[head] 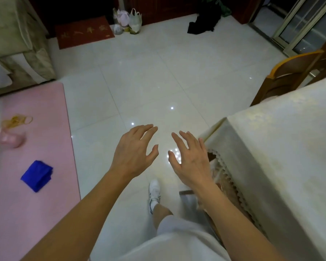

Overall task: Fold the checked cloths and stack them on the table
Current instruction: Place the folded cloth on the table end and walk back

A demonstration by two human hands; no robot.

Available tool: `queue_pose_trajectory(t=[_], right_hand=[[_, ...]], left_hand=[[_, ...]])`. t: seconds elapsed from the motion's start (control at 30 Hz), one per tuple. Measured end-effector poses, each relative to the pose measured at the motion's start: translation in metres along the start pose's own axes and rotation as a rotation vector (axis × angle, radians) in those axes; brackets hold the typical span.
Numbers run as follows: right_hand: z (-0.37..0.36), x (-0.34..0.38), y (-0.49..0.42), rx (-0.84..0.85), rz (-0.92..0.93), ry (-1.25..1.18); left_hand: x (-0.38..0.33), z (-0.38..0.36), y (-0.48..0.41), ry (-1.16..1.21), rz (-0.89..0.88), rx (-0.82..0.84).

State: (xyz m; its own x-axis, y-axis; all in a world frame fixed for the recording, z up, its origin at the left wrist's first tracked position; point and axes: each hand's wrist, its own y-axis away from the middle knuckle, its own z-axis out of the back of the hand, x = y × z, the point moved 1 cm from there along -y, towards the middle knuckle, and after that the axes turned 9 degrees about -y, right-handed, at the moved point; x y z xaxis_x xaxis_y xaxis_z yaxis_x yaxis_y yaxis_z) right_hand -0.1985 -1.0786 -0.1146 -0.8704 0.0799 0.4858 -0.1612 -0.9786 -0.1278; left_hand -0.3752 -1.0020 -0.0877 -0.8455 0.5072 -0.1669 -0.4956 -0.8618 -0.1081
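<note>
**No checked cloths in sight; table to your right**

Head view: your left hand (134, 151) and right hand (190, 161) are held out side by side over the floor (139, 81), palms down. The fingers are spread and loose and hold nothing, and a narrow gap lies between the thumbs.

The checked cloths do not show anywhere in this view, so you cannot yet tell their direction or long axis. The only folded fabric here is a plain blue cloth (37, 176), well off to your left on the pink mat (36, 213).

The table (290, 138) lies to your right, its long edge running away from you. Your right hand is just beside its near corner, and your left hand is farther off. By my reading you must turn your head to find the cloths before you reach; the right hand is the better placed for setting anything on the table.
</note>
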Motion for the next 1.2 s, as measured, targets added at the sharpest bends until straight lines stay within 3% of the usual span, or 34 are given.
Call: queue_pose_trajectory(t=[0.3,0.57,1.03,1.2], right_hand=[[-0.006,-0.017,-0.192,-0.041,-0.056,-0.051],[-0.005,-0.044,-0.298,-0.103,-0.197,-0.059],[0.000,-0.101,-0.501,-0.252,-0.564,0.057],[0.013,-0.120,-0.536,-0.311,-0.671,0.082]], left_hand=[[0.051,0.007,-0.185,-0.028,-0.034,0.015],[0.074,-0.002,-0.308,0.018,-0.075,0.008],[0.113,-0.029,-0.592,0.142,-0.439,0.021],[0.100,-0.033,-0.677,0.167,-0.567,0.029]])
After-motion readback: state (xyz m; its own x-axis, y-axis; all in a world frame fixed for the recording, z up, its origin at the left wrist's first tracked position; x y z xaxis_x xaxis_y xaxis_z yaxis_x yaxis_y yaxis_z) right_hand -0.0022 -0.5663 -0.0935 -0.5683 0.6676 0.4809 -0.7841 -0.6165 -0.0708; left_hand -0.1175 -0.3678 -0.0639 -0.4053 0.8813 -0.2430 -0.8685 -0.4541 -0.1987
